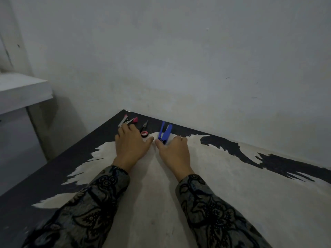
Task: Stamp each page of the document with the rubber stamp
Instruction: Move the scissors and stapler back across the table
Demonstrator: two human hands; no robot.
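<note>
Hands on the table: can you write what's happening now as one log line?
left hand: open, flat on table | right hand: open, beside blue stapler | stamp, pages: not seen

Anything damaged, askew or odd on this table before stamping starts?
Yes. The table has its black coating worn away in a large ragged pale patch under both hands. No document or rubber stamp is visible, only a blue stapler, a pink-tipped stapler and small scissors.

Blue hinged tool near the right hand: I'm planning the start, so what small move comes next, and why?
Probably close the right hand round the blue hinged plastic tool: it lies at that hand's fingertips; the left hand is empty too. No paper is in view.
</note>
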